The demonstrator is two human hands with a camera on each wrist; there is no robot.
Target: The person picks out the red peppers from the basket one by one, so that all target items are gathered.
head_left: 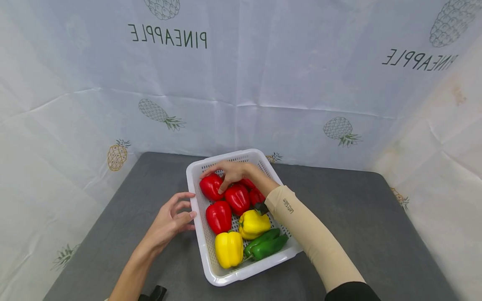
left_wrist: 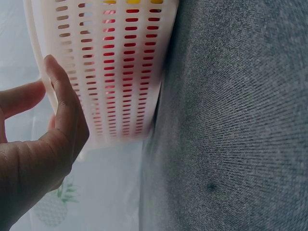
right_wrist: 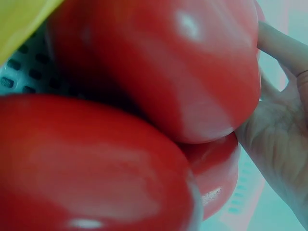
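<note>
Glossy red blocky bell pepper (head_left: pixel 211 187) | far-left corner of white perforated plastic basket (head_left: pixel 242 274) | probably light, firm, slippery, bruisable; best cupped by both sides | right hand (head_left: pixel 232 171) grips it; left hand (head_left: pixel 171 217), fingers relaxed, touches rim

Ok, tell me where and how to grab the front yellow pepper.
Come down from above and take the yellow pepper across the middle of its body. That part is broad and uncovered, while the basket rim on its left and the green peppers on its right would likely hamper a sideways approach.
</note>
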